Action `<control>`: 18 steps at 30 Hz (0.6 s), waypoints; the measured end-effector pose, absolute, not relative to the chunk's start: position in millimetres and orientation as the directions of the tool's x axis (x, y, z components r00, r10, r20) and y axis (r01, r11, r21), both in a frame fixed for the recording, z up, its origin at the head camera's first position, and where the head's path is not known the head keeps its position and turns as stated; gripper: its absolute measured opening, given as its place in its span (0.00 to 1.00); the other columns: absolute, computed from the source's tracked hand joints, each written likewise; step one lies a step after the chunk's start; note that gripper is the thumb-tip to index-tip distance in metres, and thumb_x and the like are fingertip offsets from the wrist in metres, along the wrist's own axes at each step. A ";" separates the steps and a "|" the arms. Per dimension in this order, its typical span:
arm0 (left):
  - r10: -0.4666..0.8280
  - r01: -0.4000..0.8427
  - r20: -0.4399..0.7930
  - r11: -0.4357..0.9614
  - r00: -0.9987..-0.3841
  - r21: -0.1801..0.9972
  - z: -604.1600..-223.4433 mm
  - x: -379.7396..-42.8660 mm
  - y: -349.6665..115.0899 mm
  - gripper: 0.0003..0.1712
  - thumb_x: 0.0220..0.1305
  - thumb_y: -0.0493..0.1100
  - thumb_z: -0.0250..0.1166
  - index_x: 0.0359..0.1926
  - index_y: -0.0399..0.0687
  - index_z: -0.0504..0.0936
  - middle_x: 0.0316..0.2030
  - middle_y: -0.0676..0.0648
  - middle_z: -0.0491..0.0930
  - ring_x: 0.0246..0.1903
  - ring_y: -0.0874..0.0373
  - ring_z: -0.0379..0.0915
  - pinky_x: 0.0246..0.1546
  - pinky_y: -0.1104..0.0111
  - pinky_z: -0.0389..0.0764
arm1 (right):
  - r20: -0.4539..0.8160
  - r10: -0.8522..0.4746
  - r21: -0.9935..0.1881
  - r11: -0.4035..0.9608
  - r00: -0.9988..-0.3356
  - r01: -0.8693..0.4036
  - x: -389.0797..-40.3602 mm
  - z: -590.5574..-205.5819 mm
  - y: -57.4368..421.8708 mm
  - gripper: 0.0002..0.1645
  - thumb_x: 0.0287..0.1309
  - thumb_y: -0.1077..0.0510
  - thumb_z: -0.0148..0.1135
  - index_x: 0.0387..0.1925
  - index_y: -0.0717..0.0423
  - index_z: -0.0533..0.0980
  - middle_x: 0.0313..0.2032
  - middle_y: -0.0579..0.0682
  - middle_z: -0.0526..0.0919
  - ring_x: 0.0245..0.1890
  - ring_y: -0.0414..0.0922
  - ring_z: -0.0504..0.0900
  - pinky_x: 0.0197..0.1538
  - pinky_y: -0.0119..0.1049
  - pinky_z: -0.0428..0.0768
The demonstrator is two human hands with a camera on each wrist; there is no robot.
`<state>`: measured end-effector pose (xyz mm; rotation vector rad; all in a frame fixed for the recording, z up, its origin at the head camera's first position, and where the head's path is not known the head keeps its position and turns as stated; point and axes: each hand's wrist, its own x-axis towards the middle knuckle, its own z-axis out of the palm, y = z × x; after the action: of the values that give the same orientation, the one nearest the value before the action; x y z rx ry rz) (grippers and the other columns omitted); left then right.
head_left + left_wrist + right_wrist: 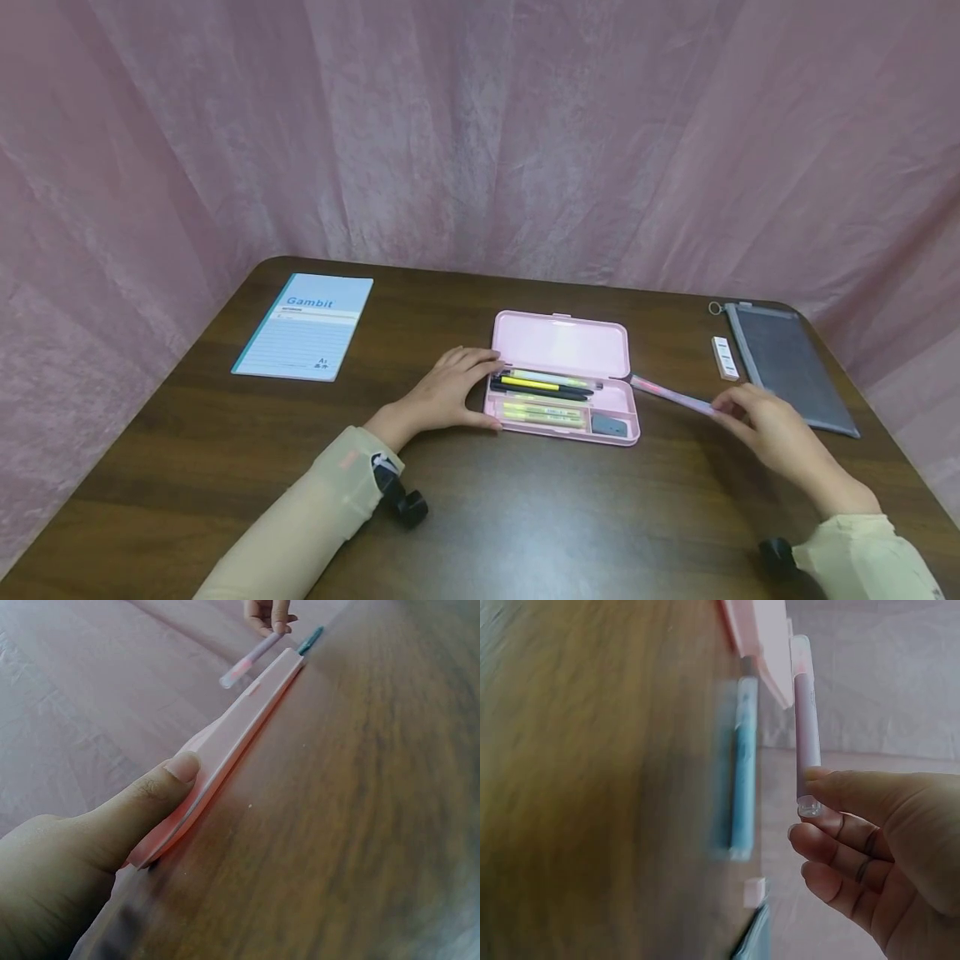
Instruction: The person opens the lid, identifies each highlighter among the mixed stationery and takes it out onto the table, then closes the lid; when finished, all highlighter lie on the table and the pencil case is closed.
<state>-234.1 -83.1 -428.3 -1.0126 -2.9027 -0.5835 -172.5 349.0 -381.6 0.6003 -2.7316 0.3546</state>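
Observation:
A pink pencil case [561, 343] lies with its lid raised at the middle of the table. My left hand [442, 393] grips its left end, thumb [161, 787] against the front wall. Inside are several pens [540, 383], some yellow-green sticks [543, 414] and a grey-blue eraser [609, 425]. To the right of the case, my right hand [772, 433] pinches a purple highlighter [808, 724] with a pinkish, clear cap near one end. Its capped end points towards the case. Below it on the table, a teal highlighter [743, 780] shows in the right wrist view.
A light-blue notebook [303, 329] lies at the back left. At the right are a small white block [724, 358] and a dark grey zip pouch [798, 358] with a ring on its zip. A pink curtain [465, 142] hangs behind the table.

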 end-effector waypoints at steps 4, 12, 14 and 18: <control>0.607 0.620 0.153 0.715 -0.779 0.323 -429.0 -234.4 -83.8 0.54 0.43 0.74 0.69 0.68 0.56 0.67 0.69 0.49 0.64 0.69 0.51 0.57 0.74 0.52 0.50 | 0.319 -0.337 -0.188 0.894 -0.886 -0.407 -171.2 -387.5 355.3 0.08 0.47 0.65 0.71 0.28 0.53 0.78 0.26 0.41 0.77 0.26 0.33 0.71 0.29 0.33 0.72; 0.609 0.624 0.159 0.713 -0.777 0.320 -428.9 -234.2 -83.7 0.54 0.43 0.73 0.69 0.68 0.55 0.66 0.69 0.49 0.64 0.69 0.50 0.57 0.74 0.52 0.50 | 0.282 -0.345 -0.182 0.897 -0.895 -0.403 -175.8 -395.8 363.1 0.08 0.48 0.65 0.70 0.28 0.53 0.78 0.25 0.41 0.75 0.26 0.32 0.69 0.29 0.32 0.72; 0.609 0.623 0.159 0.711 -0.777 0.324 -427.9 -233.8 -83.5 0.54 0.43 0.72 0.70 0.68 0.55 0.67 0.69 0.48 0.64 0.69 0.50 0.57 0.74 0.52 0.50 | 0.276 -0.346 -0.182 0.897 -0.897 -0.403 -177.5 -396.8 363.5 0.08 0.48 0.65 0.70 0.28 0.53 0.78 0.25 0.41 0.76 0.27 0.33 0.70 0.29 0.33 0.72; 0.608 0.620 0.152 0.712 -0.780 0.330 -426.8 -232.8 -83.5 0.54 0.43 0.73 0.70 0.68 0.55 0.66 0.69 0.48 0.64 0.69 0.49 0.57 0.74 0.51 0.50 | 0.246 -0.342 -0.185 0.902 -0.907 -0.391 -180.6 -397.9 362.3 0.07 0.49 0.64 0.70 0.28 0.53 0.78 0.26 0.42 0.76 0.27 0.35 0.71 0.30 0.34 0.73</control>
<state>-232.8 -83.5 -426.8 -1.0312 -2.8767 -0.5727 -180.6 362.3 -397.9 0.5574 -2.8592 0.3419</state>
